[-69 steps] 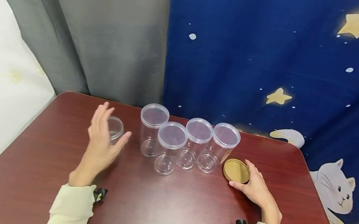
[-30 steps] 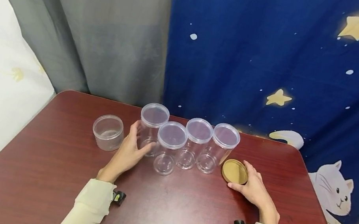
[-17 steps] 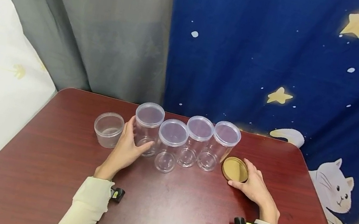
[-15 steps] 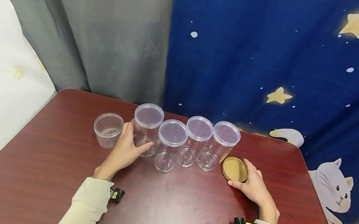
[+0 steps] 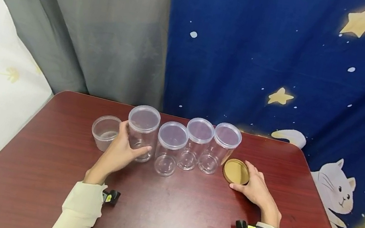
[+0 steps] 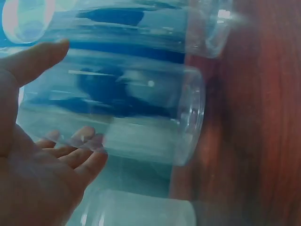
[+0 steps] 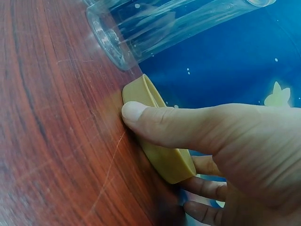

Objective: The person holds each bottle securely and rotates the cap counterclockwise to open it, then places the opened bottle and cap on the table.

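My left hand (image 5: pixel 118 155) grips a tall clear plastic jar (image 5: pixel 144 119) with a translucent lid, thumb on one side and fingers on the other. In the left wrist view the jar (image 6: pixel 127 94) stands upright between thumb and fingers; whether its base touches the table is hard to tell. My right hand (image 5: pixel 258 189) holds a shallow round gold lid (image 5: pixel 236 171) at its right edge. Its thumb presses the rim of the gold lid (image 7: pixel 164 162) in the right wrist view, where the lid lies on the table and some fingers are partly hidden behind it.
Right of the gripped jar stand three similar lidded jars: a front one (image 5: pixel 173 136), a middle one (image 5: pixel 200 130) and a right one (image 5: pixel 228 135). A short clear tub (image 5: pixel 103 132) sits just left of my left hand. Curtains hang behind the dark red table (image 5: pixel 171 218).
My left hand has come from beside the short tub to the leftmost tall jar, taken hold of it and shifted it left, away from the front jar. The right hand stays at the gold lid.
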Motion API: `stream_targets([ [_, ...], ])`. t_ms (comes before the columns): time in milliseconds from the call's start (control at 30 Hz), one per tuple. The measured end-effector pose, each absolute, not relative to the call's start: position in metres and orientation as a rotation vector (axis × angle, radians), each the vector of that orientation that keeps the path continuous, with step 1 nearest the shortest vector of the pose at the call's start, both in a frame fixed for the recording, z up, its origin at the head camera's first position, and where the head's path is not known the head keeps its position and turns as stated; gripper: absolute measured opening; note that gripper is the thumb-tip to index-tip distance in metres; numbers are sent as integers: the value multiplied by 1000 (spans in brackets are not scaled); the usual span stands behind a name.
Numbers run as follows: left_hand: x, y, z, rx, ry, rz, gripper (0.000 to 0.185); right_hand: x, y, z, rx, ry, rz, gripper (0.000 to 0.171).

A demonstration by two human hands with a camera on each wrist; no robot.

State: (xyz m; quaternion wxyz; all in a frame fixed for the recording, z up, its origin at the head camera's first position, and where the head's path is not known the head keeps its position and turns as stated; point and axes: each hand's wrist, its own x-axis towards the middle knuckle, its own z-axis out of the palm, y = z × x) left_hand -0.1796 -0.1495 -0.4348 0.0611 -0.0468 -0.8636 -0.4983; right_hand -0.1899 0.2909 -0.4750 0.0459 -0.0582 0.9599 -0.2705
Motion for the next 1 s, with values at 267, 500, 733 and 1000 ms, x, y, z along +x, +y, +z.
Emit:
stream_targets([
  [267,-172,-162,-416,-272,-2662,-1414,90,-190,290,-474,-181,2930,-820,102],
  [500,-162,-173,-407,-389,-2733,-1471,102,-189,290,-473,-194,2933,-823,103],
  [733,-154,-180,-403,-627,-2752,-1550,97,-189,290,-473,-217,2932,-827,103],
  [1000,-149,-176,-399,-815,-2810,-1571,89,-188,290,-469,-233,2921,-858,103],
])
